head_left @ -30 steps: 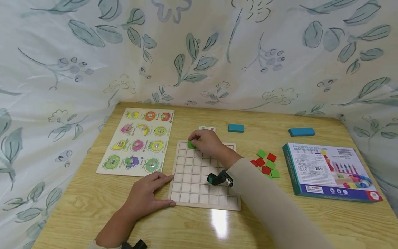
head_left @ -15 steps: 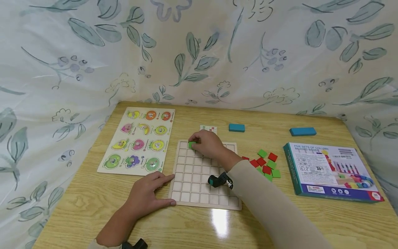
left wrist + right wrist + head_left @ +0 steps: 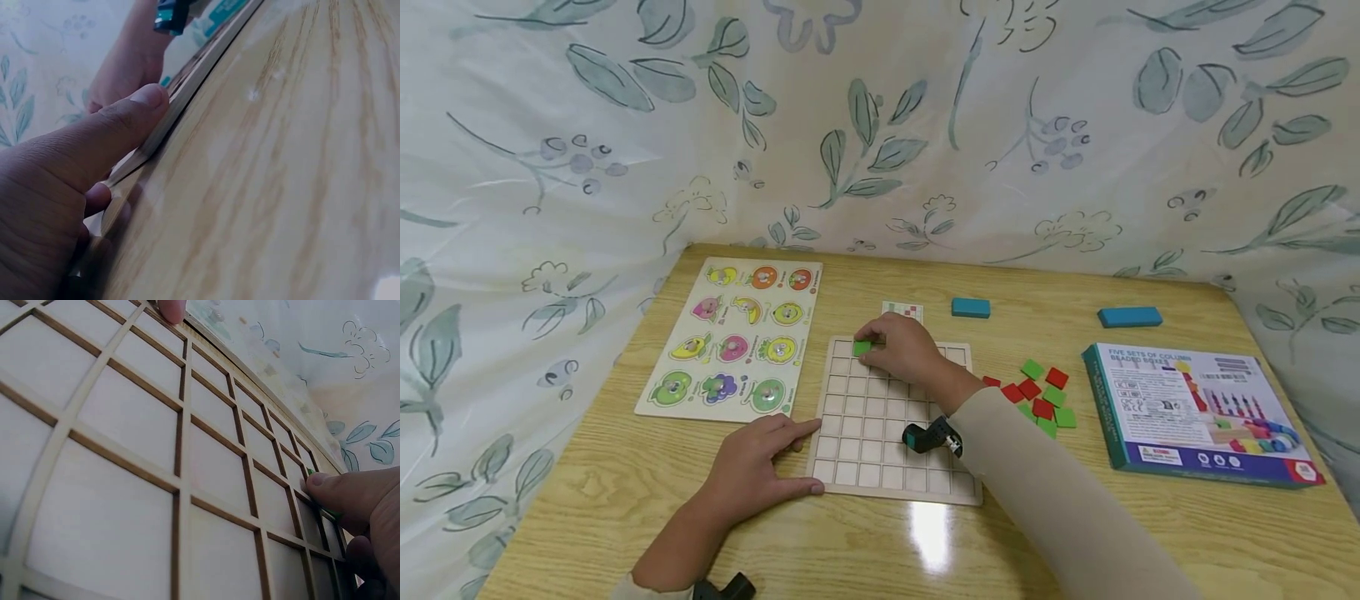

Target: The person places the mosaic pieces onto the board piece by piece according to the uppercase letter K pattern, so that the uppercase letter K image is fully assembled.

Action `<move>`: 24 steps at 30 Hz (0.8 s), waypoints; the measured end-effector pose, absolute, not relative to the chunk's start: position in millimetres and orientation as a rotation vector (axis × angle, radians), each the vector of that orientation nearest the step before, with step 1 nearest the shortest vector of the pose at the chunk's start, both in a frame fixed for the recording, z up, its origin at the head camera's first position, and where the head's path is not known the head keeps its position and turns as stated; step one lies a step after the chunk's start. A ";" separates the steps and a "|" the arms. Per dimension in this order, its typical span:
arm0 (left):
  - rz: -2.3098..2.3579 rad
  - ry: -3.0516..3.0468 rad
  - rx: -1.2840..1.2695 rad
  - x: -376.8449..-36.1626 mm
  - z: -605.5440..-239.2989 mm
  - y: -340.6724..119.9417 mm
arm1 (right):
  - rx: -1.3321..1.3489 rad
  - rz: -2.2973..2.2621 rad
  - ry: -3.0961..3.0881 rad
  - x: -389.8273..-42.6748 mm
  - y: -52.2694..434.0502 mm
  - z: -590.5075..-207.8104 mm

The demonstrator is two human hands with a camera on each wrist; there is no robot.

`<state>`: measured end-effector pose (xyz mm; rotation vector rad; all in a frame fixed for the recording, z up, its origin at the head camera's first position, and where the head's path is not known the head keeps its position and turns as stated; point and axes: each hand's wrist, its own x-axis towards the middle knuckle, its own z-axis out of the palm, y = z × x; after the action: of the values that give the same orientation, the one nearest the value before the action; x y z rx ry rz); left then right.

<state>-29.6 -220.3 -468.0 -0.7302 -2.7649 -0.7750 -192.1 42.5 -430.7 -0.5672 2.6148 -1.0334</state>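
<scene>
— At the grid board's (image 3: 891,417) far row, seen from the head camera, what is the right hand (image 3: 901,347) doing?
— Pinching a green tile (image 3: 862,347) there; left hand (image 3: 752,467) flat, steadying the near-left edge.
— Left wrist view?
— Thumb (image 3: 119,128) straight along the board's rim (image 3: 187,78).
— Right wrist?
— Fingertips (image 3: 325,487) press the tile (image 3: 310,470) into a cell.
</scene>
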 end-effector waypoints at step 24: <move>-0.803 -2.780 -0.732 -31.2 -467.9 -220.3 | -0.545 -1.051 2.649 -191.5 39.1 -434.7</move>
<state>-31.2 -220.3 -467.9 -0.7320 -2.7802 -0.8029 -191.5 39.1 -434.7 -0.5447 2.6490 -1.0507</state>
